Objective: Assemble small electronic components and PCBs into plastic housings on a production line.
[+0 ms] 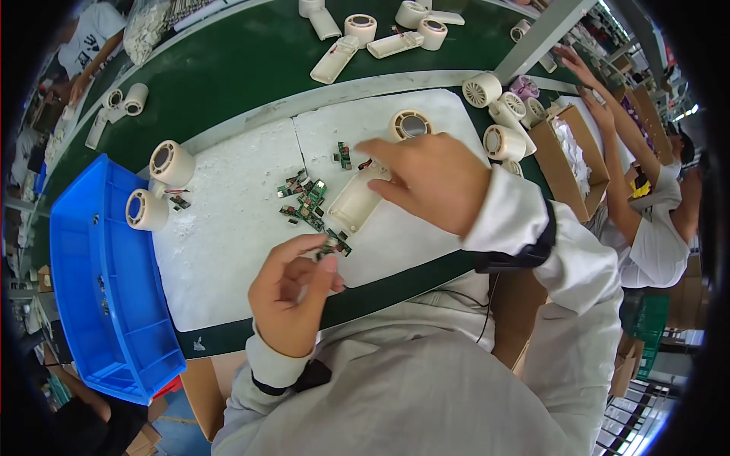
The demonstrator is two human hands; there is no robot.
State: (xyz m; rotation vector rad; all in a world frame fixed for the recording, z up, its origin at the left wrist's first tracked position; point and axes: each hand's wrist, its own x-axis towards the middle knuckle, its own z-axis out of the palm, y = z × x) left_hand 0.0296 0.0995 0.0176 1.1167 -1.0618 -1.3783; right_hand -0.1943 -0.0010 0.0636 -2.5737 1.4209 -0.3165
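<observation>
My left hand (pixel 296 292) pinches a small green circuit board (pixel 328 248) between thumb and fingertips, just above the front edge of the white work mat. My right hand (pixel 437 178) reaches over a cream plastic housing (pixel 354 204), an open, empty-looking shell lying on the mat. Its index finger and thumb are stretched apart, near short red and black wires (pixel 365 163); the other fingers are hidden. Beyond that hand shows the housing's round fan head (pixel 411 124). A loose pile of green circuit boards (pixel 310 199) lies left of the shell, and one more board (pixel 344 156) sits farther back.
A blue bin (pixel 114 304) stands at the left, beside two cream fan heads (pixel 172 163). More fan housings (pixel 334 59) lie on the green belt (pixel 228 72) at the back. Several fans (pixel 503 142) and a cardboard box (pixel 566 163) are at the right, near another person's arms (pixel 616 144).
</observation>
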